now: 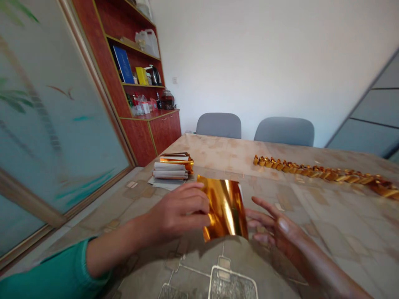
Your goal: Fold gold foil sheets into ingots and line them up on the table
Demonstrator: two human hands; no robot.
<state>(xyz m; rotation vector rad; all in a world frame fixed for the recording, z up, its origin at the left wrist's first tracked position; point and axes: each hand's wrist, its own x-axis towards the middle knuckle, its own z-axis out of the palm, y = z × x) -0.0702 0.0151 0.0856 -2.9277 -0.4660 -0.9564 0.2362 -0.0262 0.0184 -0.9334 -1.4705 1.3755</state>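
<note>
My left hand [179, 211] pinches the left edge of a shiny gold foil sheet [226, 207], holding it curved just above the table [327, 232]. My right hand [276, 226] is beside the sheet's right edge, fingers spread and stretched toward it, holding nothing. A stack of gold and white sheets [173, 166] lies beyond my left hand. A long row of folded gold pieces [321, 171] runs across the table to the right.
Two grey chairs [249, 126] stand at the table's far side. A red wooden shelf unit [137, 79] with bottles, a kettle and books is at the back left. A frosted glass panel [46, 124] lines the left.
</note>
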